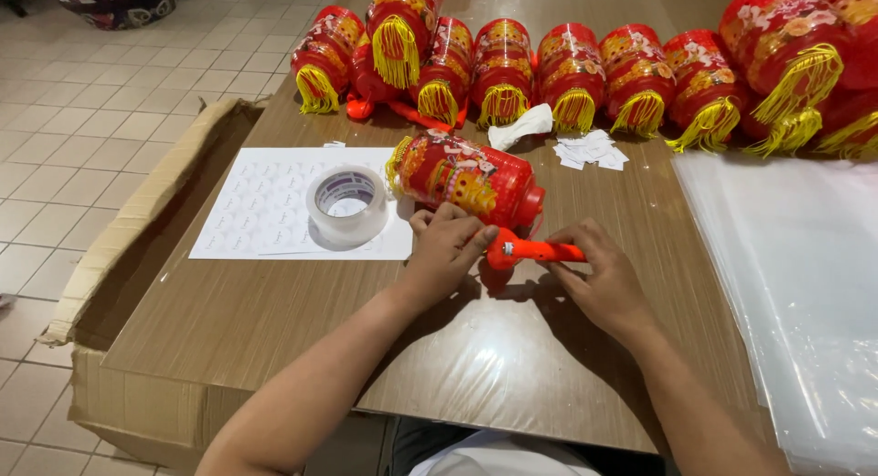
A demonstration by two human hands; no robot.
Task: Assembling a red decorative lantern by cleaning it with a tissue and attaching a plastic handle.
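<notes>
A red lantern (462,176) with gold tassels lies on its side on the wooden table (302,311), wrapped in clear film. An orange-red handle (535,251) sticks out from its right end. My left hand (445,249) presses against the lantern's lower end, thumb touching the handle's base. Fingers of my right hand (599,279) pinch the handle's far end from the right.
A roll of clear tape (347,204) sits on a white sticker sheet (265,202) to the left. Several finished lanterns (567,74) line the table's back. Paper scraps (590,149) lie behind. Clear plastic sheets (796,284) are stacked right. A cardboard box (119,284) stands left of the table.
</notes>
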